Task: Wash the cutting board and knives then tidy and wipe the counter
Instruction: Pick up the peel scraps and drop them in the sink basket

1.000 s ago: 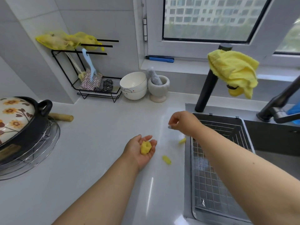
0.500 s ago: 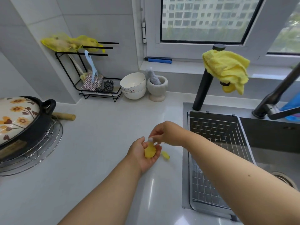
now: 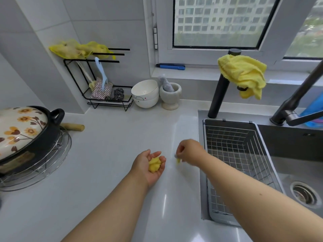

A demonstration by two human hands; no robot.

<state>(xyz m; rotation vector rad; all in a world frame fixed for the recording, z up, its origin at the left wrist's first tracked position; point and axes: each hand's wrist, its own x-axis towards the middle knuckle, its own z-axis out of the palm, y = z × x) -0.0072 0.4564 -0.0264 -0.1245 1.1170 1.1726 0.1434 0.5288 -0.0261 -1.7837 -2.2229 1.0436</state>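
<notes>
My left hand (image 3: 141,163) lies palm up just above the white counter (image 3: 104,154), with a small heap of yellow food scraps (image 3: 154,165) resting in its cupped palm. Just to its right, my right hand (image 3: 190,152) reaches down to the counter, and its fingertips pinch one more yellow scrap (image 3: 178,161), which is blurred. No cutting board or knife is in view.
A wire drain basket (image 3: 236,154) sits in the sink (image 3: 297,172) at right, with a yellow cloth (image 3: 243,74) draped over a black post. A flowered pot (image 3: 26,130) stands at left. White bowls (image 3: 145,93), a mortar (image 3: 170,95) and a sponge rack (image 3: 104,88) line the back.
My right hand dropped a scrap into my left palm, then moved right and down to the scrap left on the counter. The left hand stayed put, palm up.
</notes>
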